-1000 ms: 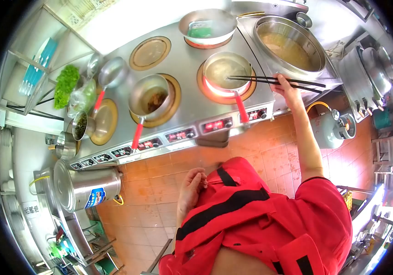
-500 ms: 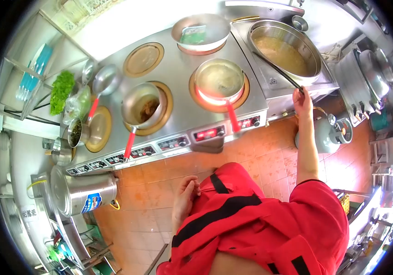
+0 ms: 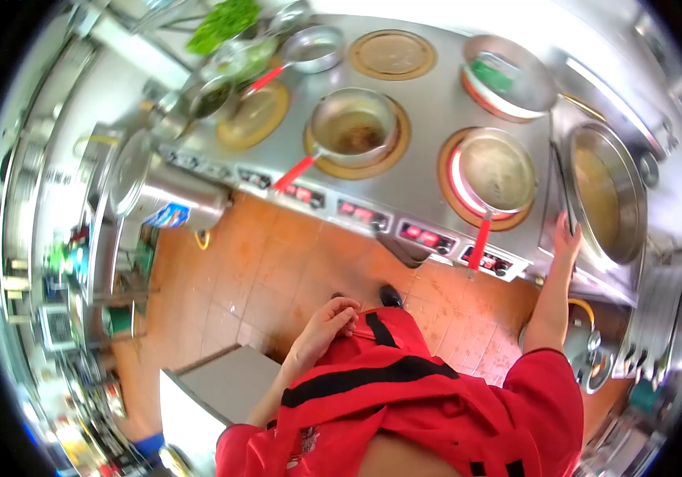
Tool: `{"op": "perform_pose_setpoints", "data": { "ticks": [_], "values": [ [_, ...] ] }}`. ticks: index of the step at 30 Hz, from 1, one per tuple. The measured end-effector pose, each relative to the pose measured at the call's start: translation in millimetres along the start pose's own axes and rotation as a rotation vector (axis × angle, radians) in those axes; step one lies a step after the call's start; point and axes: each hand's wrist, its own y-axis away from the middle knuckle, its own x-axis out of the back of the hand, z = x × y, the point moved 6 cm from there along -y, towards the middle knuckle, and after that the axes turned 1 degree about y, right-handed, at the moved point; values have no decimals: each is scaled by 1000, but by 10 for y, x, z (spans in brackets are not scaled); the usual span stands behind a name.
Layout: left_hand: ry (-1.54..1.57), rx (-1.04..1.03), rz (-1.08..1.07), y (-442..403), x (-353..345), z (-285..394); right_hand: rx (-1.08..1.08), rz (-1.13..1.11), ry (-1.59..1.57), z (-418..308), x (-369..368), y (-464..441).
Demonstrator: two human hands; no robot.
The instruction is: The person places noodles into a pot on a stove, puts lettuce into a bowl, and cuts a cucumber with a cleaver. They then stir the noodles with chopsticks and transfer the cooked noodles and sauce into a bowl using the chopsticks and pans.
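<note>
My right hand point(image 3: 567, 240) is closed around the lower end of a long dark stick-like utensil point(image 3: 563, 176). Its other end reaches up along the left rim of a wide metal pot point(image 3: 635, 187) of yellowish broth; the utensil's exact kind does not show. Left of that hand, a saucepan point(image 3: 500, 168) with a red handle and pale liquid stands on a glowing burner. My left hand point(image 3: 331, 319) hovers by the front of my red clothing, its fingers curled in with nothing visible in them.
Another red-handled saucepan point(image 3: 354, 127) with brown contents sits on the stove, beyond it an empty-looking ladle-like pan point(image 3: 313, 52). A pan holding a green packet point(image 3: 492, 75) stands at the back. A tall stockpot point(image 3: 190, 191) is at left, a grey cabinet point(image 3: 237, 381) nearer me.
The view has swung, so the stove appears further right and the floor at left shows more. The utensil now lies along the broth pot's left side rather than across its front. My left hand stays by my clothing.
</note>
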Motion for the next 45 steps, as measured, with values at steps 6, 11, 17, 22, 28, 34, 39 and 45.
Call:
{"op": "perform_pose_setpoints", "data": {
  "ticks": [6, 11, 17, 22, 28, 34, 39, 45],
  "values": [
    [150, -49, 45, 127, 403, -42, -49, 2, 281, -581, 609, -492],
    [306, -69, 75, 216, 968, -93, 314, 89, 846, 576, -344, 1398],
    [148, -327, 269, 682, 2272, -48, -70, 151, 1054, 2179, 686, 1608],
    [427, -428, 534, 1607, 3930, -438, -635, 88, 1703, 5557, 1070, 2152],
    [624, -576, 1001, 3380, 5601, -1206, -1053, -290, 2135, 8617, 1214, 3123],
    [601, -385, 1622, 4722, 6422, -2280, -1265, -702, 2414, 11029, 1544, 4031],
    [137, 391, 2362, 5090, 7090, -3377, -1263, -1433, 2728, 13200, 2062, 4460],
    [182, 682, 2401, 5328, 7428, -3183, -1257, -2610, 2142, 16311, 2834, 6344]
  ]
}}
